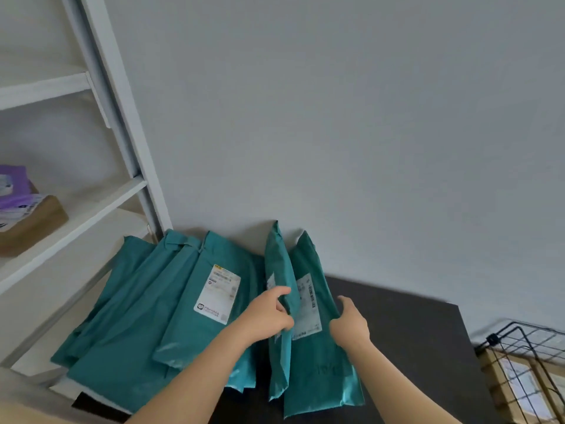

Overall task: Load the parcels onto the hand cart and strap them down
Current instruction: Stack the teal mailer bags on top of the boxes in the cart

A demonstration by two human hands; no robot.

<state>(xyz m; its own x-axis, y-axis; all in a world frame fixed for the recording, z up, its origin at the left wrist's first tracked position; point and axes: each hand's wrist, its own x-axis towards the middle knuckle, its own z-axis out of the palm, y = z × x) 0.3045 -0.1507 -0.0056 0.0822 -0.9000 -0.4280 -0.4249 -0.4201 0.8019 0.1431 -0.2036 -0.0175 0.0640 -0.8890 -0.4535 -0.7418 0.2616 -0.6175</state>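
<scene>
Several teal parcels (131, 316), white labels (217, 293) unreadable

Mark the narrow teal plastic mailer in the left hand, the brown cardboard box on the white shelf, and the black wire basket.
Narrow teal plastic mailer (277, 258), head view, upper half.
Brown cardboard box (38, 228), head view, front face.
Black wire basket (491, 340), head view, rim corner clip.
</scene>
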